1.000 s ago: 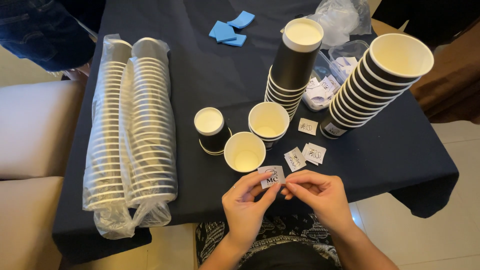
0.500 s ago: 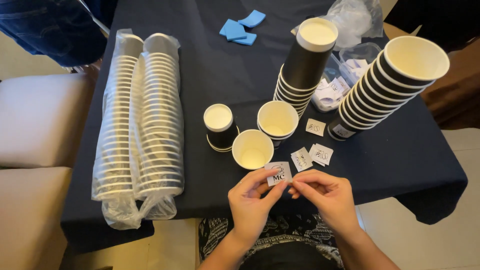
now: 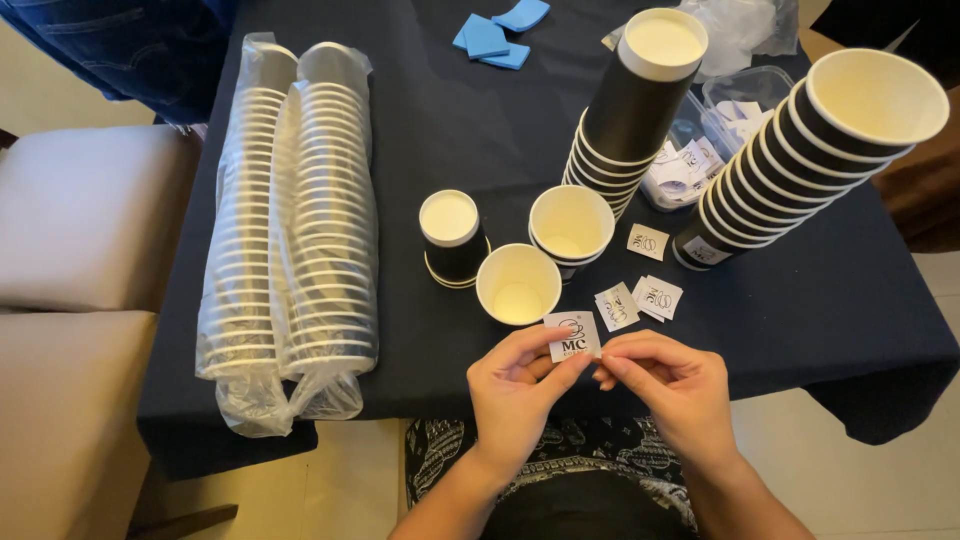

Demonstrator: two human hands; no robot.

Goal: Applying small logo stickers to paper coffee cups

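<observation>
- The left hand point(image 3: 515, 395) pinches a small white sticker point(image 3: 572, 336) between thumb and finger. The fingers are closed tight on its lower left side.
- The right hand point(image 3: 672, 385) has its fingertips point(image 3: 610, 362) closed in a pinch at the sticker's lower right corner. They touch it or its backing there; the picture is too small to tell which.
- The sticker is a little square with a dark mark on it. It sits in the lower middle of the frame, just above both hands and between them. It stands almost flat to the camera, tilted a bit. Both hands are right at it, the left one holding more of it.
- Just above the sticker stands an open paper cup point(image 3: 518, 284), black outside and cream inside. It is the cup nearest the fingers.
- Up and left of it is an upside-down cup point(image 3: 450, 238). Up and right is a short stack of open cups point(image 3: 571, 226).
- To the right of the open cup, loose stickers point(image 3: 640, 297) lie on the dark blue tablecloth point(image 3: 430, 120).
- Farther up stands a tall stack of upside-down cups point(image 3: 635, 105), and a long leaning stack point(image 3: 800, 160) fills the upper right.
- On the left lie two long bagged rows of cups point(image 3: 290, 220).
- Blue paper squares point(image 3: 495, 30) sit at the top.
</observation>
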